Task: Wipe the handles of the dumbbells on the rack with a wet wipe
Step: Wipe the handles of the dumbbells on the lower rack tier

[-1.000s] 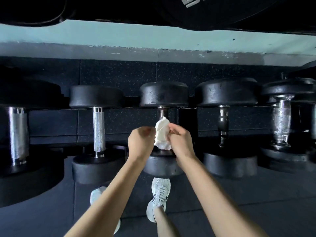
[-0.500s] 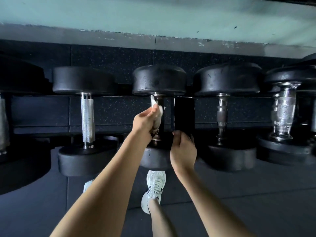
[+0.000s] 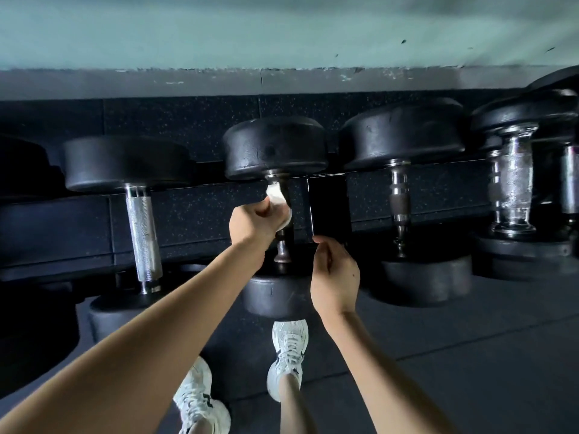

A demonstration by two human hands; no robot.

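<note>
Dumbbell [image 3: 275,148] sits mid-rack [image 3: 329,208] in front of me. My left hand [image 3: 252,225] is clamped round its handle [image 3: 283,245], wipe [image 3: 277,200] pressed against the upper part. My right hand [image 3: 335,277] hangs loosely curled, holding nothing, beside the near weight.

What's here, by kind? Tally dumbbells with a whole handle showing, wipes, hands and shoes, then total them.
Dumbbells, whole handle showing: 4
Wipe: 1
Hands: 2
Shoes: 2
Total: 9
More dumbbells are cut off at both edges and are not counted.
</note>
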